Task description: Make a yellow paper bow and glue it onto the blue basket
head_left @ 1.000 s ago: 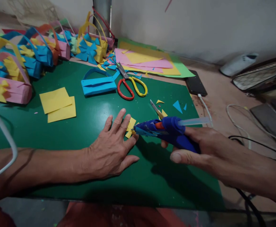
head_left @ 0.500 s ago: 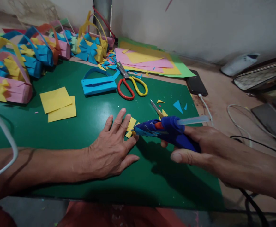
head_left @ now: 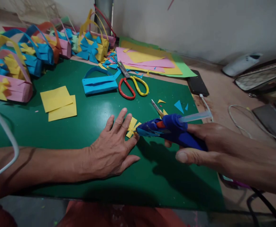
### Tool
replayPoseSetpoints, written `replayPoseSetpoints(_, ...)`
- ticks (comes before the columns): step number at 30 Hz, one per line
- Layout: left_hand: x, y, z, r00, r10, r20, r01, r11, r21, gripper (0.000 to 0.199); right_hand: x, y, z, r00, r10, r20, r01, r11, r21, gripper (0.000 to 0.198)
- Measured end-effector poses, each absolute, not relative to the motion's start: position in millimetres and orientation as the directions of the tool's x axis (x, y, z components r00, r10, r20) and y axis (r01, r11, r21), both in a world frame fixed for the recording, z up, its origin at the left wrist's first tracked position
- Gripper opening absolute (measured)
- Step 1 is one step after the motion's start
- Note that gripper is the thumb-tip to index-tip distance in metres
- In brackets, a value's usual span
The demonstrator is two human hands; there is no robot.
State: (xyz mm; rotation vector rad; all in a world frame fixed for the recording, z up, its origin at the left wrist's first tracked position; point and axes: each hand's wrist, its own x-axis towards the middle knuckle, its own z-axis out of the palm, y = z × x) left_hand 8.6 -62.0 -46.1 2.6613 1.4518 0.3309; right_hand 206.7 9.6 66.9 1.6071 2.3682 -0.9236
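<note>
Glue gun (head_left: pixel 176 122) is gripped right of center by the right hand (head_left: pixel 213 145), fingers curled round it, its nozzle (head_left: pixel 141 130) held at the yellow bow (head_left: pixel 132 121), mid-frame. Against the bow, the left hand (head_left: pixel 113 146) is laid flat, fingers spread, nothing grasped.

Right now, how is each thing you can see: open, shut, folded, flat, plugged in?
Left hand: open, fingers spread at the yellow paper bow
Right hand: closed around the glue gun
Glue gun: glue stick poking out its back
Scissors: handles apart, blade gap hard to see
Phone: cable plugged in
Blue paper bag: folded, strap looped behind
Yellow squares: flat, overlapping
Coloured sheets: flat, piled
</note>
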Motion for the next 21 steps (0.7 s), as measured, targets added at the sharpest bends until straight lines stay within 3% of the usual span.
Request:
replayPoseSetpoints(3, 8.5, -62.1, -46.1, 0.523, 0.840, 0.147, 0.820, -0.543, 0.183, 0.056, 207.9, 11.3, 66.0, -0.451, 0.712, -0.538, 0.874, 0.229, -0.429, 0.028)
replayPoseSetpoints(8, 8.4, -62.6, -46.4, 0.523, 0.840, 0.142, 0.820, -0.542, 0.184, 0.057, 208.7, 12.4, 66.3, -0.434, 0.681, -0.590, 0.882, 0.187, -0.433, 0.028)
replayPoseSetpoints(21, 9.0, -62.3, -44.4, 0.531, 0.835, 0.146, 0.816, -0.550, 0.176, 0.057, 208.4, 15.7, 67.2, -0.456, 0.669, -0.587, 0.864, 0.174, -0.473, 0.028)
